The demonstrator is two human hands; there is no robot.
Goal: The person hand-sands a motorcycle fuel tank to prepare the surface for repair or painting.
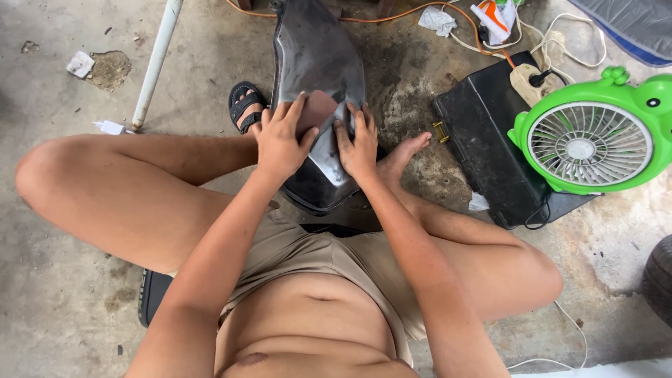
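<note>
A dark curved plastic panel lies on the concrete floor between my legs, running away from me. My left hand presses flat on a brownish sheet of sandpaper laid on the panel. Just right of it, my right hand rests on the panel with its fingers curled over the edge, steadying it. My legs are folded to either side, a sandalled foot on the left of the panel and a bare foot on the right.
A black case lies at the right with a green frog-shaped fan on it. Cables, a power strip and scraps sit at the top right. A white pipe leans at the upper left. A tyre edge shows at far right.
</note>
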